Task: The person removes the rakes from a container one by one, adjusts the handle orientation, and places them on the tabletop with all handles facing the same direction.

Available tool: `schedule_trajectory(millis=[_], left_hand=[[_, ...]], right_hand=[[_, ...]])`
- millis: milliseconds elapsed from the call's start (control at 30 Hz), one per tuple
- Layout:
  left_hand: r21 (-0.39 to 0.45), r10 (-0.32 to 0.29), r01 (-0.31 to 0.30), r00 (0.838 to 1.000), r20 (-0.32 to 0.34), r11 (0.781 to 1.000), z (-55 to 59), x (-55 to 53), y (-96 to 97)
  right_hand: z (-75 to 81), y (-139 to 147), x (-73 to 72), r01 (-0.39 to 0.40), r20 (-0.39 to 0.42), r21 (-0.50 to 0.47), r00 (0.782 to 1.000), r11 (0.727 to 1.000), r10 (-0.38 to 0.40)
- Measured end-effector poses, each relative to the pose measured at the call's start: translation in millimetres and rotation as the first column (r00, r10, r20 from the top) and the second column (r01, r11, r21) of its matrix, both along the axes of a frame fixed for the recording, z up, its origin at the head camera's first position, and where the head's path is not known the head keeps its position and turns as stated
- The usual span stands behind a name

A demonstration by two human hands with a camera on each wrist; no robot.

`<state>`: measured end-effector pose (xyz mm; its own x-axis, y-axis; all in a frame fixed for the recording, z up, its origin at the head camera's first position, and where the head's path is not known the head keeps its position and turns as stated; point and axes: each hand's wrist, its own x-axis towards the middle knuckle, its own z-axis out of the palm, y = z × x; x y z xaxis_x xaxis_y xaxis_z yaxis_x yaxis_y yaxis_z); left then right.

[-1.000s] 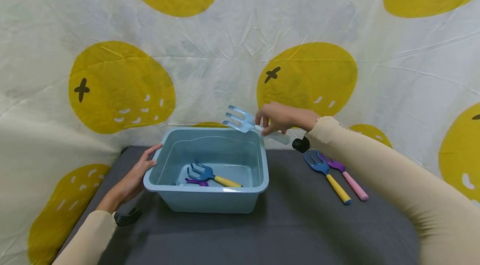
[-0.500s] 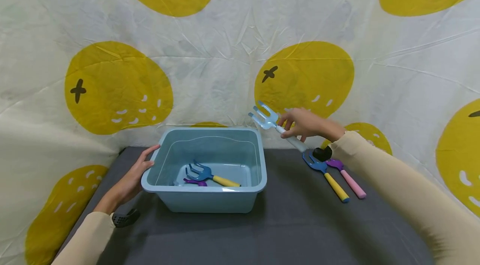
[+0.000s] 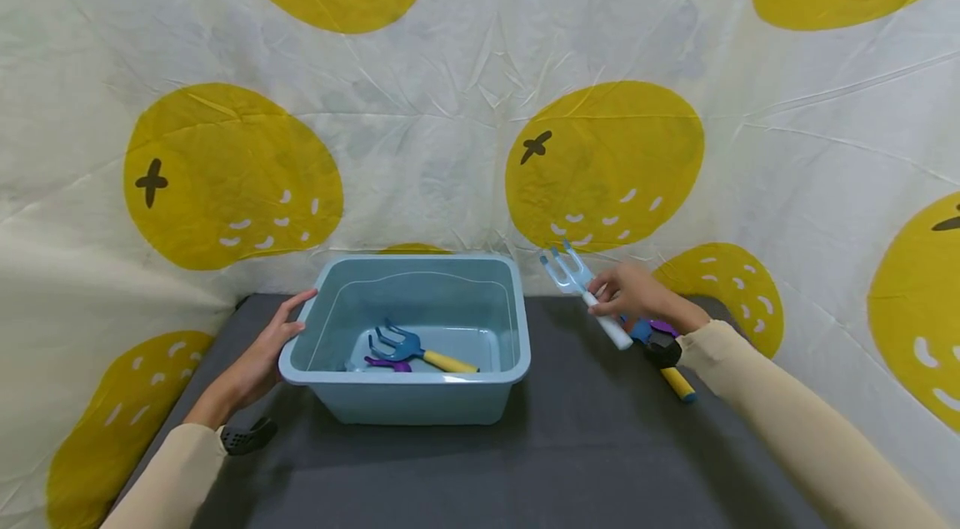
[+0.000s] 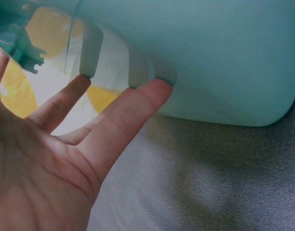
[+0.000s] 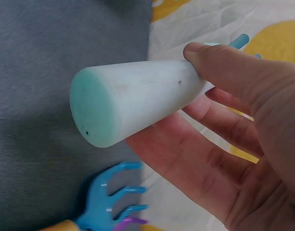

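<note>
Big bkgd first: a whitish cloth (image 3: 427,171) w/ large yellow fruit-like shapes fills the back. Below it, the dark grey table (image 3: 480,475), and on that, left of centre, the light blue tub (image 3: 408,401), upright, open top facing up.

Two cream sleeves come in, R sleeve (image 3: 787,429) and L sleeve (image 3: 168,479), one at each side. L hand (image 3: 251,362) is at the tub's left side: fingers straight, approx. spread, touching rim & wall, not curled round anything. R hand (image 3: 637,296) is the busy one! Grasping a white handle b/w thumb & fingers, that's the pale blue fork (image 3: 604,322), up off the table, right of the tub, prongs up & left, handle end down & right. R wrist cam gives the pale green end cap, v. close.

In the tub, blue fork no. 1 (image 3: 408,347) w/ yellow handle lies on the bottom, prongs left. Blue fork no. 2 (image 3: 678,385), also yellow-handled, lies on the table near the R hand, partly hidden.

Smaller stuff: a black device at each wrist, L device (image 3: 251,436) & R device (image 3: 662,350). A purple piece (image 3: 390,364) sits by fork no. 1; tiniest, a purple bit (image 3: 663,327) shows beside no. 2, rest hidden.
</note>
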<state>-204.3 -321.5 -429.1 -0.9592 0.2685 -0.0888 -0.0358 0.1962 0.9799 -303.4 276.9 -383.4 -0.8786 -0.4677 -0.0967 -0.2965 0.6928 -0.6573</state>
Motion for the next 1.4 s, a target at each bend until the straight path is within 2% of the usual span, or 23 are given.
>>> schedule_trajectory(millis=[100,367,633,933,1400], left_hand=[[0.004,-0.003,0.003,1.0,0.0,1.0,-0.4,0.5,0.4],[-0.006,0.009,-0.009,1.0,0.003,1.0,1.2,0.2,0.7],[-0.009,0.002,-0.002,1.0,0.004,1.0,0.8,-0.8,0.9],[-0.004,-0.011,0.011,1.0,-0.004,1.0,0.2,-1.0,-0.8],[-0.006,-0.027,0.027,1.0,-0.013,1.0,1.0,-0.9,-1.3]], right_hand=[[-16.0,7,2.7,0.034,0.042,-0.042,0.999,0.999,-0.032],[-49.9,19,10.5,0.116,0.128,-0.042,0.986,0.992,-0.11],[-76.6,26,21.0,0.143,0.192,-0.081,0.973,0.986,-0.126],[-91.5,32,29.8,0.158,0.193,-0.095,0.972,0.983,-0.137],[-99.1,37,35.1,0.185,0.159,-0.115,0.973,0.976,-0.165]])
